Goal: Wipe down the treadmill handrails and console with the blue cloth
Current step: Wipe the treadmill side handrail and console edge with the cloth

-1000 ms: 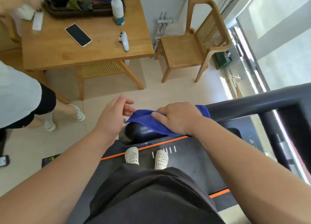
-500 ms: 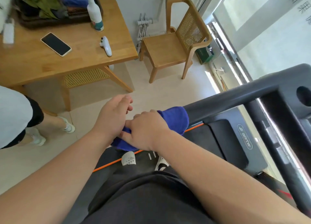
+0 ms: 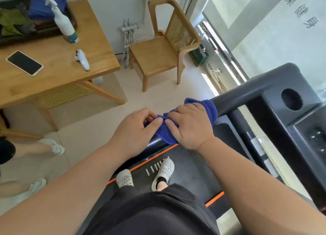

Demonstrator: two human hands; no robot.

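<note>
Right hand (image 3: 190, 127) is curled over the blue cloth (image 3: 210, 111), which is wrapped round the handrail (image 3: 247, 97); its loose corner is pinched by the left hand (image 3: 134, 128) (near the rail's end). Full wrap contact is advised as the cloth is drawn toward the console (image 3: 303, 121).

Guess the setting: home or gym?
Likely a small gym or fitness studio, not certain: a treadmill, window lettering, and a spray bottle on a wooden table.
</note>
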